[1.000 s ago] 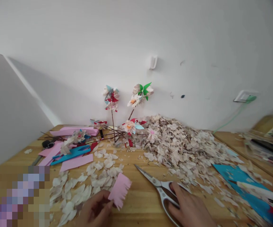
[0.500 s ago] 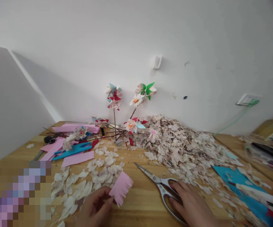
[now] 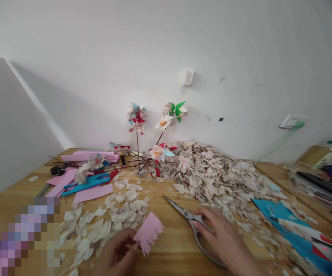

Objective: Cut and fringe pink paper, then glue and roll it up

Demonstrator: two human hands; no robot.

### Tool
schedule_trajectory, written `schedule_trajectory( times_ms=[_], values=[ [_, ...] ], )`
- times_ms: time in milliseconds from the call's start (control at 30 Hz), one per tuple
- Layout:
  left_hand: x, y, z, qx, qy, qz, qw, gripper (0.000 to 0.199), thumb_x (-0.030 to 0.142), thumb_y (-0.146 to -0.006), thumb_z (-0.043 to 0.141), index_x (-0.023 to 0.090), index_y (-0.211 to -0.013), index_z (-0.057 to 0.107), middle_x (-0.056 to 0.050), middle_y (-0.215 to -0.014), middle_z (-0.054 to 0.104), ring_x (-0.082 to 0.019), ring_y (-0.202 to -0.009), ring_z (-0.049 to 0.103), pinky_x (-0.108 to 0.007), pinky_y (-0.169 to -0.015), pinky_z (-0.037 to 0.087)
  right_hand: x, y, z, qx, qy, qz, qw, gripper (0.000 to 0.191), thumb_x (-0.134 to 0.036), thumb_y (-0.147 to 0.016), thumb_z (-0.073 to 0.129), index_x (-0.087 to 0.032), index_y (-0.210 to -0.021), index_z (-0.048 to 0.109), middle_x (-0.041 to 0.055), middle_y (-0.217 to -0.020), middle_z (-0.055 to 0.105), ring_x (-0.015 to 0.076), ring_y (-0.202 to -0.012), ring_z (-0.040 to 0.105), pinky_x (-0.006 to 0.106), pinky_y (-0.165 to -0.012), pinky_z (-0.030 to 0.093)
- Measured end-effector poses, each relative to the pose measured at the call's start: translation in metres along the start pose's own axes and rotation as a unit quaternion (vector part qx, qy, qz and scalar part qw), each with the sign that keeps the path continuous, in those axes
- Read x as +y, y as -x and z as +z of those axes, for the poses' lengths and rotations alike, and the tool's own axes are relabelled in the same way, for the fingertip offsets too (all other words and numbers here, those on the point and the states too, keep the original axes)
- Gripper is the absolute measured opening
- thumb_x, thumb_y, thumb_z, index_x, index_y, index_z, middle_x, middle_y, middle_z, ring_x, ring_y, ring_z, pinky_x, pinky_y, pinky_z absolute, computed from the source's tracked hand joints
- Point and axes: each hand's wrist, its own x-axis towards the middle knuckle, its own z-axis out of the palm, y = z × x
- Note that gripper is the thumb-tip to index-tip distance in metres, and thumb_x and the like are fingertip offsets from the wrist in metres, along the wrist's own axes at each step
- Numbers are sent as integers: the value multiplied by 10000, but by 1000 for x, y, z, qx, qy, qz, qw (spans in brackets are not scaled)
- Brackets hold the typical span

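Note:
My left hand point(image 3: 120, 249) pinches one end of a small pink paper piece point(image 3: 149, 232) between thumb and fingers, over the front of the table. Fine cuts make a fringe along the paper's right and lower edge. To the right, my right hand point(image 3: 220, 234) grips metal scissors point(image 3: 186, 214) around the handles, close to the pivot. The blades are closed together and point up and left, away from me. Part of the handle loops is hidden behind the hand.
Loose pale petals point(image 3: 125, 211) lie left of centre; a large petal heap point(image 3: 212, 172) rises against the wall. Handmade flowers point(image 3: 157, 153) on twigs stand and lie behind. Pink paper strips point(image 3: 92, 193) are at left, blue paper point(image 3: 286, 226) at right.
My right hand has shifted up along the scissors, its fingers now nearer the pivot. The left hand still holds the pink paper, nearly unmoved. The view has turned slightly right.

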Motion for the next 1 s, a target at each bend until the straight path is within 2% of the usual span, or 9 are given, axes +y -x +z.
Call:
schedule_trajectory(
  times_ms=[67, 133, 200, 267, 333, 467, 800, 933, 1000],
  values=[
    [1, 1, 2, -8, -8, -8, 1000, 203, 360, -791, 489, 218, -769, 633, -15, -736, 659, -187, -708, 591, -247, -632, 450, -26, -7, 5, -23, -98, 10, 995, 172, -339, -775, 536, -197, -862, 577, 62, -892, 622, 224, -862, 565, 363, -779, 427],
    [1, 3, 4, -12, -15, -10, 1000, 207, 367, -788, 489, 222, -762, 634, -16, -739, 663, -188, -697, 599, -243, -616, 457, -50, -13, 15, -68, -209, 22, 975, 254, -288, -703, 625, -191, -925, 549, 52, -908, 616, 199, -852, 568, 326, -782, 431],
    [2, 4, 7, -18, -26, -10, 999, 208, 370, -785, 488, 227, -757, 637, -17, -741, 673, -188, -684, 608, -240, -603, 463, -65, -19, 29, -101, -275, 31, 956, 377, -202, -598, 699, -200, -936, 532, 22, -864, 614, 182, -790, 569, 292, -724, 439],
    [2, 5, 7, -18, -37, -4, 999, 187, 355, -777, 499, 234, -755, 641, -15, -750, 683, -189, -694, 617, -239, -621, 466, -72, -23, 41, -118, -307, 43, 944, 382, -140, -574, 691, -216, -913, 532, -21, -753, 601, 156, -687, 558, 261, -637, 431],
    [4, 6, 6, -22, -36, 2, 999, 166, 339, -768, 514, 236, -754, 643, -15, -750, 684, -190, -706, 621, -243, -640, 468, -74, -27, 49, -125, -319, 48, 938, 339, -114, -585, 664, -224, -879, 536, -50, -669, 574, 134, -614, 534, 233, -567, 405],
    [6, 4, 1, -16, 24, 3, 1000, 194, 372, -771, 515, 220, -802, 631, -28, -777, 668, -192, -716, 617, -250, -626, 463, -72, -32, 53, -134, -340, 55, 929, 293, -104, -598, 637, -215, -848, 533, -65, -621, 548, 109, -566, 504, 206, -513, 363],
    [3, -4, -2, 52, 68, -16, 996, 248, 393, -778, 543, 179, -682, 624, -4, -638, 615, -159, -634, 542, -248, -601, 421, -67, -37, 60, -133, -387, 62, 910, 192, -189, -661, 599, -203, -830, 508, -37, -617, 614, 127, -564, 562, 221, -528, 402],
    [-1, -7, -2, 86, 24, -11, 996, 290, 426, -753, 556, 173, -620, 605, -1, -583, 597, -153, -579, 539, -239, -554, 423, -63, -39, 60, -113, -384, 74, 913, 194, -237, -668, 596, -203, -843, 520, -29, -589, 630, 142, -535, 562, 235, -509, 397],
    [-2, -10, -9, 110, -3, -9, 994, 314, 456, -738, 555, 175, -603, 594, 8, -554, 577, -149, -551, 535, -234, -529, 418, -59, -40, 57, -99, -378, 76, 917, 187, -248, -666, 595, -198, -834, 529, -18, -600, 643, 145, -538, 559, 244, -524, 391]
  ],
)
